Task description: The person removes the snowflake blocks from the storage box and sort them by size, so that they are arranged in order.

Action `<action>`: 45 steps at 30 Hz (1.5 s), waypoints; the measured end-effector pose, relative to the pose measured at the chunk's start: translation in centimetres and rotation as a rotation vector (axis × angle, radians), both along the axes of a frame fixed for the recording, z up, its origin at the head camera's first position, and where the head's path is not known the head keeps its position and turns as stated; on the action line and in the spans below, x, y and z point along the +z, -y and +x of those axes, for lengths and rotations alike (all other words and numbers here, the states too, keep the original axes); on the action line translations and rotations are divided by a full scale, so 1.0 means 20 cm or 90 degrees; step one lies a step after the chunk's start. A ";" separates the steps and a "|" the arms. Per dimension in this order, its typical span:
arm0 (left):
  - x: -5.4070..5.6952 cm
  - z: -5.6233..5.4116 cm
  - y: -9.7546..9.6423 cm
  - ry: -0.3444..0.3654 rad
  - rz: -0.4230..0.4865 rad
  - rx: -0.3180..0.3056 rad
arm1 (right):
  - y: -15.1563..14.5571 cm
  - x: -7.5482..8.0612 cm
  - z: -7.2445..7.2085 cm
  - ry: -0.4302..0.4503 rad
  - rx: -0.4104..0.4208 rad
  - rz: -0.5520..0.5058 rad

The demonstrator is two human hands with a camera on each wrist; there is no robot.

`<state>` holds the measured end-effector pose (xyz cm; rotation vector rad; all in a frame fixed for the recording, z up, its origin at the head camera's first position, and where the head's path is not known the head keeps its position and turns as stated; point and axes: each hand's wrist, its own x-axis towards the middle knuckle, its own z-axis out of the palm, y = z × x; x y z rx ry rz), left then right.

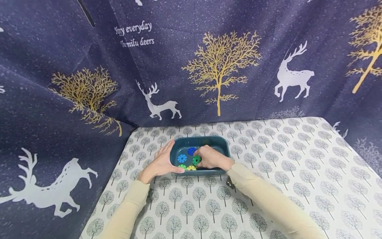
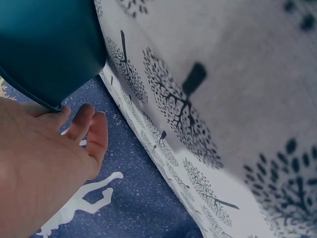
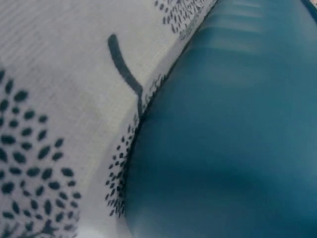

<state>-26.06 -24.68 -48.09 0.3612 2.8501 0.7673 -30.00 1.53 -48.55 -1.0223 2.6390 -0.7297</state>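
Observation:
A dark teal plastic tub [image 1: 198,172] sits on the table with several notched flower discs inside. My left hand [image 1: 162,162] holds its near left corner, fingers along the outside and thumb over the front rim. In the left wrist view, fingers of the left hand [image 2: 49,158] meet the tub's edge [image 2: 54,54]. Reaching into the tub, my right hand [image 1: 210,157] pinches a green disc [image 1: 196,160] with curled fingers. Nearby lie a light blue disc [image 1: 182,158], a dark blue disc [image 1: 191,151], a light green disc [image 1: 182,166] and a yellow disc [image 1: 191,168]. The right wrist view shows only the tub wall [image 3: 223,134] and cloth.
White cloth with a grey tree print [image 1: 283,159] covers the table around the tub. A dark blue curtain [image 1: 179,66] with deer and gold trees hangs behind and at the sides. A small dark item [image 1: 229,183] is partly visible by the right forearm.

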 end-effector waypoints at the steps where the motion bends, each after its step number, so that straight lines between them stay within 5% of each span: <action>1: 0.00 0.00 0.00 0.000 0.001 -0.001 | 0.00 0.00 0.00 -0.002 -0.001 -0.005; 9: 0.00 0.01 0.01 -0.002 0.002 -0.007 | -0.06 0.04 0.04 0.018 -0.056 -0.088; 21: -0.01 0.00 0.00 -0.013 -0.004 -0.005 | -0.17 0.08 0.07 -0.063 -0.077 -0.145; 31: -0.01 0.00 0.00 -0.020 -0.019 -0.011 | -0.30 0.15 0.10 -0.048 -0.131 -0.168; 45: -0.01 0.00 0.00 -0.029 -0.025 -0.016 | -0.51 0.13 0.12 -0.082 -0.170 -0.246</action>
